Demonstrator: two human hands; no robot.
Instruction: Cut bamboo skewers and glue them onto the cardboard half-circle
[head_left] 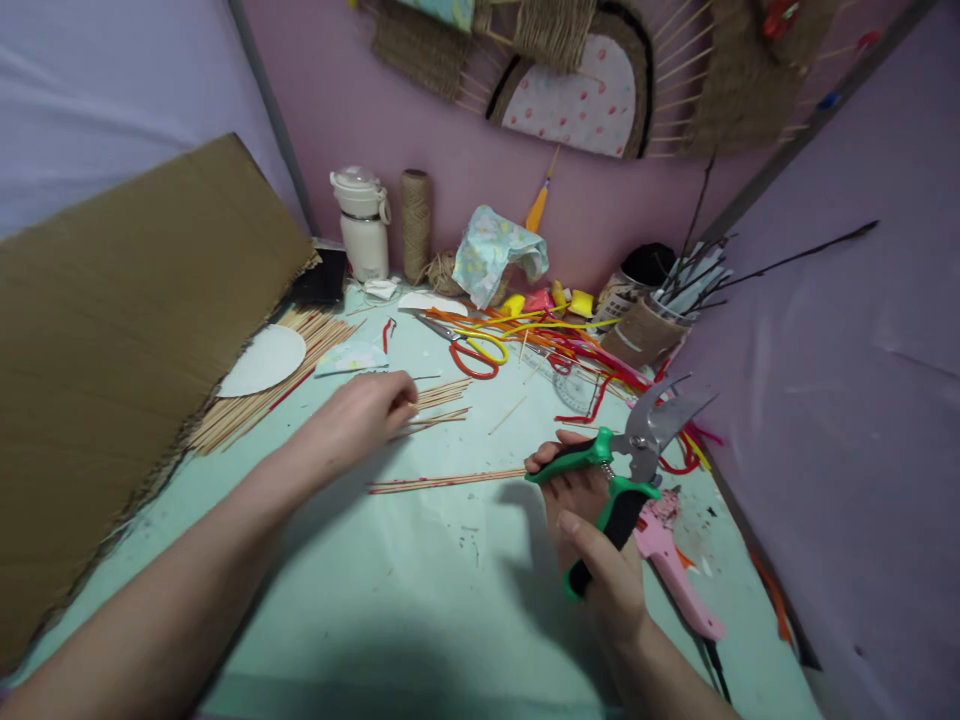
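Note:
My right hand grips a pair of pruning shears with green and black handles, its blades spread apart and pointing to the upper right. On the left, the curled fingers of my left hand are closed at a group of short wooden sticks, whose ends show to the right of it. How many sticks the fingers pinch is hidden. Between the hands, a few longer wooden sticks with reddish marks lie on the table, their right ends by the shears.
A cardboard sheet leans at left beside a stick bundle and white paper cutout. Behind are scissors, pipe cleaners, a white bottle and twine spool. A pink glue gun lies right.

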